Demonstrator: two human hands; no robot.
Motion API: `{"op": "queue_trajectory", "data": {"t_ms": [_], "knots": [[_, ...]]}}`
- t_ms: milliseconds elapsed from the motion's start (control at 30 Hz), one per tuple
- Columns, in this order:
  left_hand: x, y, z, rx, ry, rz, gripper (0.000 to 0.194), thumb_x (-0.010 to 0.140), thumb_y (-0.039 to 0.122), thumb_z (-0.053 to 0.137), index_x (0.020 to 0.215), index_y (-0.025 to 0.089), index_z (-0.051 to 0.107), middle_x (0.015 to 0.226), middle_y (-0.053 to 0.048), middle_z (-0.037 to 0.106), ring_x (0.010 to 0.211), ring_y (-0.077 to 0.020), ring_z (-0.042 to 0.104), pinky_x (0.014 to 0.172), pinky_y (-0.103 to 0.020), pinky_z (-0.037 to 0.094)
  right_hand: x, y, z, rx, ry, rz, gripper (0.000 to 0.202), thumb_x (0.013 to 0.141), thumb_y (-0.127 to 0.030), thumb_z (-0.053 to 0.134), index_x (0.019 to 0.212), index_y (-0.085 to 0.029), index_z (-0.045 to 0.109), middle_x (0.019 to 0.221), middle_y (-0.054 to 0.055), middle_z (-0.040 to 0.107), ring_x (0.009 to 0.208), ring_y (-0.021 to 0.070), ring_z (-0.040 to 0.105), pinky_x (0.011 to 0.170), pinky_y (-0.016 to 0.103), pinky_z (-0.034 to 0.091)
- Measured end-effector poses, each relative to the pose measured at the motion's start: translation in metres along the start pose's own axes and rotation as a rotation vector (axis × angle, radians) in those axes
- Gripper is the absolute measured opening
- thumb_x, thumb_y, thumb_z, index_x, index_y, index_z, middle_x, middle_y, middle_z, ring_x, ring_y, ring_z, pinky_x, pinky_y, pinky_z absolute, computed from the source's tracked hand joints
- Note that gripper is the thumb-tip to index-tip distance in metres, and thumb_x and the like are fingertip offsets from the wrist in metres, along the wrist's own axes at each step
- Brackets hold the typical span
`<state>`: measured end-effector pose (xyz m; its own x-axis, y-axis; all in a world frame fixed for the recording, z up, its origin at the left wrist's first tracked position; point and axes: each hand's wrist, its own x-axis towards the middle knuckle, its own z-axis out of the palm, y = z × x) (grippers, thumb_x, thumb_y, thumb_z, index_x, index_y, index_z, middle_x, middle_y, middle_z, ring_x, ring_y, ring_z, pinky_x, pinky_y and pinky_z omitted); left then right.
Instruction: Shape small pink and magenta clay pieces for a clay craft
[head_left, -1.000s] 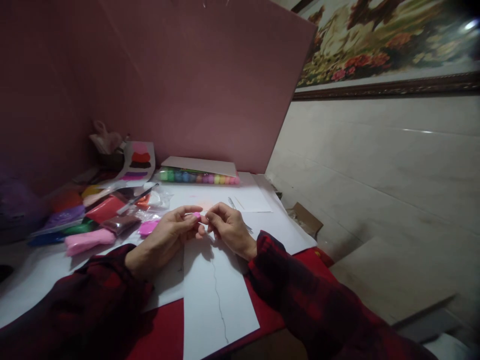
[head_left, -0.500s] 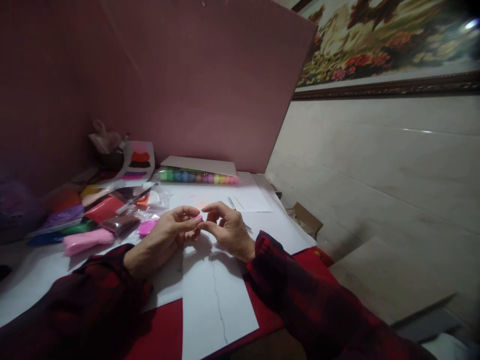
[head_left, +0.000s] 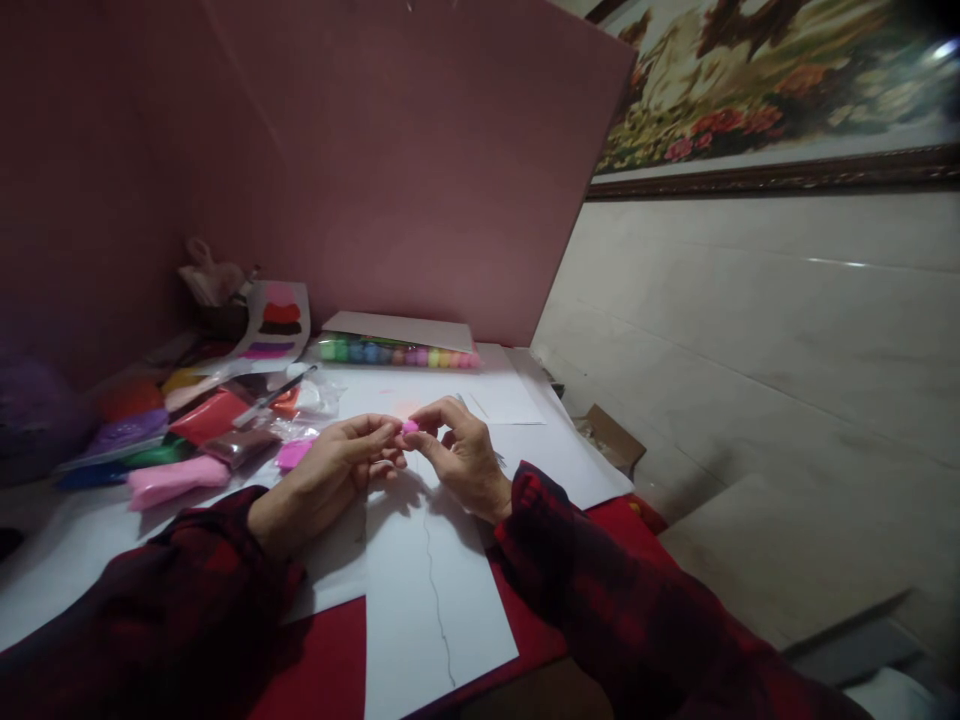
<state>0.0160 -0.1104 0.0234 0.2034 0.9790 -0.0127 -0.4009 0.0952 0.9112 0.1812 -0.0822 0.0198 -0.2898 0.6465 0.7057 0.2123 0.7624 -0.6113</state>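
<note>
A small lump of bright pink modelling clay [head_left: 410, 427] is pinched between my two hands above the white paper. My right hand [head_left: 463, 455] grips it between thumb and forefinger. At its left side, the thumb and fingertips of my left hand [head_left: 339, 462] close on it too, with the lower fingers curled beneath. Just left of my left hand lies a larger flat piece of pink clay [head_left: 293, 454]. Below both hands, a white sheet [head_left: 427, 610] with a wavy pencil line hangs over the front edge of the table.
Several coloured clay packets [head_left: 214, 418] are heaped at the left, a dark pen-like tool [head_left: 289, 388] on top. Behind stands a clear pack of coloured markers [head_left: 397, 354] under a white card. A red cloth [head_left: 330, 660] shows in front; an open cardboard box [head_left: 615, 438] sits beyond the right edge.
The pink lump has moved slightly right and shows more between the fingers. My right thumb and forefinger have closed on it, while the left fingertips have shifted a little right.
</note>
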Motion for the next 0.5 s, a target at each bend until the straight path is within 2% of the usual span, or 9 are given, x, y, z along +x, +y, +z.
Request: {"op": "queue_trajectory", "data": {"t_ms": [200,333,500], "knots": [[-0.0002,0.0019,-0.0017,0.021,-0.025,0.004,0.005,0.077,0.014,0.068,0.074,0.010,0.066,0.069,-0.003,0.057,0.055,-0.0075,0.050,0.049,-0.015,0.045,-0.0012,0.0007,-0.0004,0.021,0.018,0.029,0.009,0.084,-0.025,0.063,0.087,-0.017,0.062,0.083,0.002,0.061,0.072,0.0125,0.056,0.057,0.023,0.044],[0.0002,0.0006,-0.0023,0.032,-0.031,0.000,0.006,0.077,0.015,0.069,0.075,0.010,0.066,0.069,-0.003,0.058,0.055,-0.0076,0.050,0.050,-0.016,0.044,-0.0015,0.0002,0.0004,0.055,0.031,0.016,0.010,0.084,-0.025,0.063,0.090,-0.017,0.063,0.084,0.003,0.061,0.071,0.0125,0.057,0.058,0.024,0.046],[0.0009,-0.0004,-0.0035,0.044,-0.062,-0.005,0.010,0.077,0.019,0.070,0.074,0.010,0.067,0.066,-0.002,0.056,0.054,-0.0075,0.050,0.048,-0.015,0.042,-0.0008,0.0009,-0.0003,0.014,-0.015,-0.005,0.010,0.085,-0.027,0.062,0.087,-0.017,0.063,0.083,0.003,0.063,0.072,0.0130,0.056,0.060,0.025,0.046]]}}
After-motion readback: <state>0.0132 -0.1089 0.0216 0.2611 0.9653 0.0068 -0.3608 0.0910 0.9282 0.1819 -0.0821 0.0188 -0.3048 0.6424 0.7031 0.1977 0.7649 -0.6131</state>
